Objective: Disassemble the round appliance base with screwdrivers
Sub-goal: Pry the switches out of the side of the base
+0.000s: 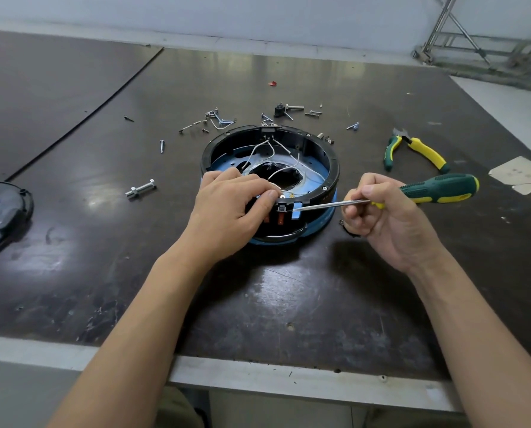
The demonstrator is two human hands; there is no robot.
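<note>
- The right hand (381,217) is gripping the green-and-yellow screwdriver (437,189) with its fingers curled round the front of the handle. It is holding the blade almost flat, with the tip touching the black switch block (281,208).
- The left hand (230,205) is pinching the near rim just beside that block, thumb and forefinger closed. This is bracing the work well, but the fingertips are sitting close to the blade's line.
- The round appliance base (326,156) is sitting mid-worktop (258,288), open side up, with white wires (268,148) crossing inside it.
- As I judge it, the tip should be levering gently at the block's clip — a slip could be nicking the wires or the thumb.
- Pliers (418,149) are lying toward the right edge, and loose screws (224,121) are lying scattered beyond the base.
</note>
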